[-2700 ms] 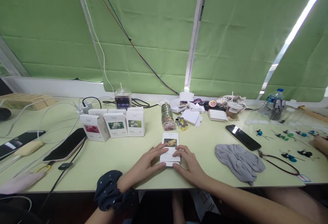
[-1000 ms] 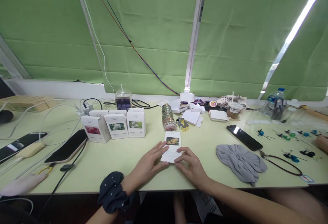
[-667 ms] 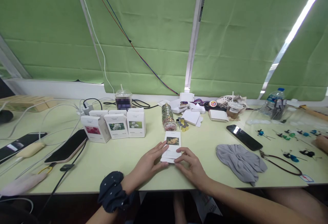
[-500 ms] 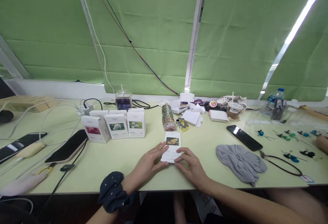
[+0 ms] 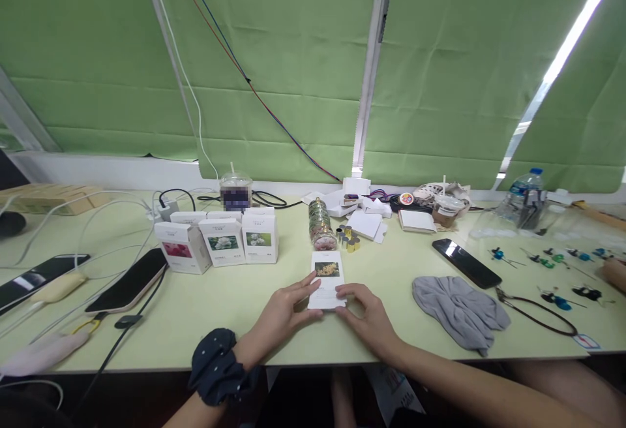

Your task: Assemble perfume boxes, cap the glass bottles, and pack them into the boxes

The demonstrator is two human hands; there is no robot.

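A small white cardboard box (image 5: 327,291) with a picture of yellow flowers lies flat on the table in front of me. My left hand (image 5: 286,307) grips its left side, fingers along the edge and thumb at the near left corner. On the other side, my right hand (image 5: 368,317) has its fingertips on the right edge and its thumb by the near right corner. Just beyond the box lies a row of round, shiny tins or discs (image 5: 321,224) in clear wrapping. Small gold-coloured cylinders (image 5: 351,241) stand beside it.
White flower-picture boxes (image 5: 222,240) stand at left. Phones (image 5: 128,282) and cables lie further left. Opened white cartons (image 5: 364,222) are piled at the back. On the right are a grey cloth (image 5: 460,310), a black phone (image 5: 465,263), a drink cup (image 5: 446,209) and small blue-green pieces (image 5: 555,299).
The box has shifted very slightly to the left. My right hand's fingers have changed position a little along its right edge; my left hand stays nearly still.
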